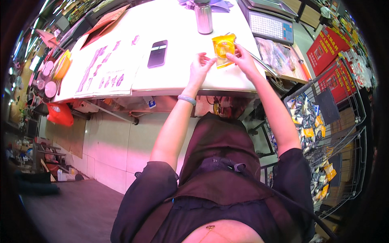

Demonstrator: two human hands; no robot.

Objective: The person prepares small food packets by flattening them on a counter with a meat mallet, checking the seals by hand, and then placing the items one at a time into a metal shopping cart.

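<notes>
A yellow and orange snack-like packet (224, 45) with a clear lower part is tilted slightly above or against the white tabletop (176, 76). My right hand (244, 60) pinches its right side, the thumb lying across the front. Close by the packet's lower left edge is my left hand (200, 66), fingers apart and curled, thumb tip near the wrapper. Whether that thumb touches it, I cannot tell. Behind the packet and my right hand, a thin metal rod (263, 63) runs along the table's right edge.
A metal bottle (204, 19) stands beyond the packet. Left of my hands lie a smartphone (157, 54) and a printed sheet (104, 68). A weighing scale (270, 25) and clear plastic bags (275, 54) are at right. Wire baskets (349, 133) with small packets flank my right side.
</notes>
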